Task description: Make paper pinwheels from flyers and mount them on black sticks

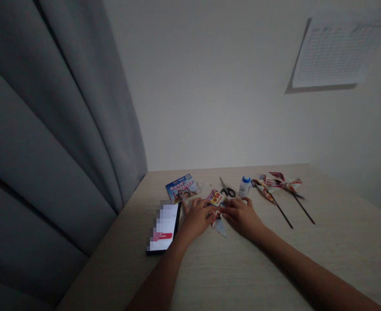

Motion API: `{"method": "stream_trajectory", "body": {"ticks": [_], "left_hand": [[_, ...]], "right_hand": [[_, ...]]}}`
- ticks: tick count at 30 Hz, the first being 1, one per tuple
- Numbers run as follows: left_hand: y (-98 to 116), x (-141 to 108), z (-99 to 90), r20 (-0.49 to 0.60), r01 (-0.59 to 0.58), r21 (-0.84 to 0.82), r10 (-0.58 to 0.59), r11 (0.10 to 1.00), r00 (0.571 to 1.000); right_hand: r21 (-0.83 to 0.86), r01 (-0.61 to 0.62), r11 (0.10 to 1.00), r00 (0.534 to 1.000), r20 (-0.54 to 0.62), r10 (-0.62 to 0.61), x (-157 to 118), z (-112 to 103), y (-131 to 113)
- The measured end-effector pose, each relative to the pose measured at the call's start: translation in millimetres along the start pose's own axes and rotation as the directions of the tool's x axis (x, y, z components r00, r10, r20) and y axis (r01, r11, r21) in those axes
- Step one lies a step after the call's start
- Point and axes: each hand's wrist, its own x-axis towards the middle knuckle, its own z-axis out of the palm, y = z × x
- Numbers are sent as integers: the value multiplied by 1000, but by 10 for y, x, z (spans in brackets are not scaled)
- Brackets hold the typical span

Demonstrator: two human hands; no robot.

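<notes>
My left hand (pixel 197 219) and my right hand (pixel 241 217) meet at the middle of the table, fingertips pinching a folded piece of glossy printed paper (pixel 217 210). Its red, yellow and white pattern shows between my fingers, and a pale corner (pixel 220 227) hangs below them. Just beyond my right hand lie black-handled scissors (pixel 227 191) and a white glue bottle with a blue cap (pixel 245 186). Two paper pinwheels on thin black sticks (pixel 276 184) lie to the right.
A colourful printed flyer (pixel 182 188) lies beyond my left hand, and a smartphone (pixel 163 226) with a lit, partly pixelated screen lies left of it. A grey curtain (pixel 48 121) hangs along the table's left side. A paper sheet (pixel 334 54) is fixed to the wall.
</notes>
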Motion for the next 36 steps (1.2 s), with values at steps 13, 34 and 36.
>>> {"method": "stream_trajectory", "body": {"ticks": [13,34,36], "left_hand": [[39,-47,-41,-25,-51,75,53,996,998],[48,-38,-26,-65,34,68,-30,997,997],[42,-40,-35,-57,24,86,-19,996,998]], "right_hand": [[18,1,1000,1000,6,-1,10,-34,-16],[30,7,1000,999,31,-8,10,-51,-30],[29,1,1000,1000,29,-2,7,-46,-31]]}}
